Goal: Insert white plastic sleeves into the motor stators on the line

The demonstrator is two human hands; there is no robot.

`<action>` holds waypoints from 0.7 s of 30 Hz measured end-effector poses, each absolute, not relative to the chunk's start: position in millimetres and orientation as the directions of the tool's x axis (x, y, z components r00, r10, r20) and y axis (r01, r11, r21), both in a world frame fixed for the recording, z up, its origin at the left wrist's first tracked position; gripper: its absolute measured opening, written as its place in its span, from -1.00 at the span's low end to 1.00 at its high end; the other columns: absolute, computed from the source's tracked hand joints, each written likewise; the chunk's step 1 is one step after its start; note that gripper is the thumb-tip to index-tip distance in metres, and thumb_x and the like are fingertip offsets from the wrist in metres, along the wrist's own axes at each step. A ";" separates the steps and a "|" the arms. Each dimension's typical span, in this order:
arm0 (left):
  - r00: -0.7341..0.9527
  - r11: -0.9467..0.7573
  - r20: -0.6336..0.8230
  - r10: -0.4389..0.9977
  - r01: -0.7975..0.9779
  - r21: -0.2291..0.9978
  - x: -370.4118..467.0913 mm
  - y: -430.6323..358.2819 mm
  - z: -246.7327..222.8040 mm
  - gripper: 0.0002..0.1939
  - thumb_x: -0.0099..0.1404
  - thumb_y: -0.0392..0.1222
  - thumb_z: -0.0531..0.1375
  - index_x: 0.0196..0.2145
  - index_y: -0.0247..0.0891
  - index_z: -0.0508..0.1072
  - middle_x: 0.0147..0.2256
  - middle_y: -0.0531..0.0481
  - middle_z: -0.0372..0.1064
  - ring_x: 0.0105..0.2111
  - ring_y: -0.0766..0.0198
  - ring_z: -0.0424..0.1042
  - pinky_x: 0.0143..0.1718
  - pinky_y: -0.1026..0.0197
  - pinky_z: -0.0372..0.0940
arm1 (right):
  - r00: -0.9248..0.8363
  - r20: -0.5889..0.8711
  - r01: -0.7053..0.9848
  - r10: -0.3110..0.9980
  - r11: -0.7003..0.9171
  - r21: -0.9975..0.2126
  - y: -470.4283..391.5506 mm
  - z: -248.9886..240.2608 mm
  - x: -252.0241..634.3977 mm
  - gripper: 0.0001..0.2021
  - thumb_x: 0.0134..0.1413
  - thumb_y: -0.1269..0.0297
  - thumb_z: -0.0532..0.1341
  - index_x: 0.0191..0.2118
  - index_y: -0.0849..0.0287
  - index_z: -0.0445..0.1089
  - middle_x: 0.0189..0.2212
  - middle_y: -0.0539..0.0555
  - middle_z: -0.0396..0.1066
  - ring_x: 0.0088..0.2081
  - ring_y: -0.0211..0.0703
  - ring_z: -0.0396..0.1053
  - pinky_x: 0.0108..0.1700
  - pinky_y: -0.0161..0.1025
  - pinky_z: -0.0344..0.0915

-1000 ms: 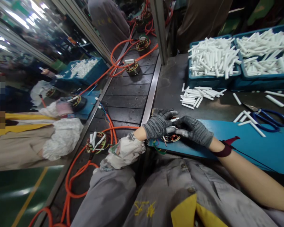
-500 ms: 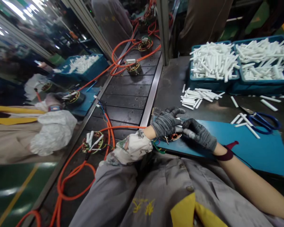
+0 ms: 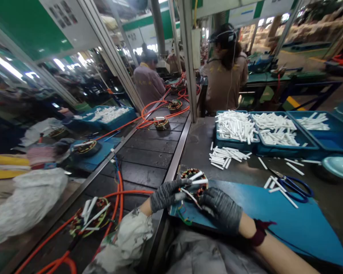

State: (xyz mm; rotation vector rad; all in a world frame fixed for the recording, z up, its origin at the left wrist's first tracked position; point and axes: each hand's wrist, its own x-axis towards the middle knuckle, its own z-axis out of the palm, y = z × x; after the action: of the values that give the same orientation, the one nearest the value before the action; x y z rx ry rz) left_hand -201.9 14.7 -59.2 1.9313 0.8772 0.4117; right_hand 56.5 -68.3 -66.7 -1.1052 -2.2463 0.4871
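A ring-shaped motor stator with copper windings is at the left end of the blue mat, tilted between my gloved hands. My left hand grips its left side, index finger along the ring and thumb lower. My right hand curls round its near right side, the fingertips partly hidden. Two white tubes lie across the ring's top. A thin white sleeve slants between my hands; whether fingers pinch it I cannot tell. Thin coloured wires hang below onto the mat.
Blue bins of white tubes stand behind a loose tube pile. Blue-handled scissors lie right, near a lidded bowl. Left, a slatted conveyor carries stators and orange cables. Across it, a co-worker's hand is beside another stator.
My view has tilted up, showing people and more bins beyond. My hands have moved apart, exposing the stator and its white tubes; my right hand has shifted to its near right side.
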 end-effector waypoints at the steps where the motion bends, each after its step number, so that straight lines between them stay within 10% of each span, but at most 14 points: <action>1: 0.629 -0.279 -0.088 0.772 0.461 0.842 -198.0 9.0 -53.7 -0.55 0.34 -0.08 0.18 0.15 -0.20 0.44 0.05 -0.05 0.50 0.06 0.15 0.47 0.16 0.10 0.34 | -0.453 0.295 0.631 0.842 0.536 -0.561 -65.1 -61.1 56.7 -0.69 0.27 0.06 0.19 -0.04 0.12 0.52 -0.14 0.20 0.56 -0.15 0.00 0.50 -0.08 -0.07 0.43; 15: 0.651 -0.455 -0.036 0.758 0.567 0.686 -189.4 -18.5 -52.8 -0.54 0.36 -0.22 0.04 0.17 -0.26 0.43 0.15 -0.11 0.42 0.19 0.16 0.39 0.29 0.09 0.23 | -0.326 -0.031 0.458 0.945 0.129 -0.879 -73.2 -55.9 55.2 -0.50 0.33 -0.12 0.00 -0.29 0.11 0.54 -0.43 0.07 0.57 -0.43 -0.12 0.45 -0.31 -0.18 0.39; 21: 0.603 -0.570 -0.301 0.738 0.797 0.199 -161.1 -31.9 -52.7 -0.41 0.35 -0.18 0.12 0.33 -0.07 0.26 0.27 -0.26 0.25 -0.07 -0.07 0.55 -0.07 -0.08 0.45 | -0.292 -0.054 0.464 0.955 0.092 -0.881 -70.5 -69.0 72.8 -0.48 0.36 -0.12 -0.04 -0.18 0.12 0.55 -0.39 0.07 0.57 -0.42 -0.15 0.46 -0.26 -0.19 0.40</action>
State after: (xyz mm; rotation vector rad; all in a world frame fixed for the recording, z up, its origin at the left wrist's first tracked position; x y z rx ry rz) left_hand -161.1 -31.9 -52.7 2.5197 1.2455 -0.2646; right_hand 72.8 -70.5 -69.0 -1.3921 -1.8187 1.1417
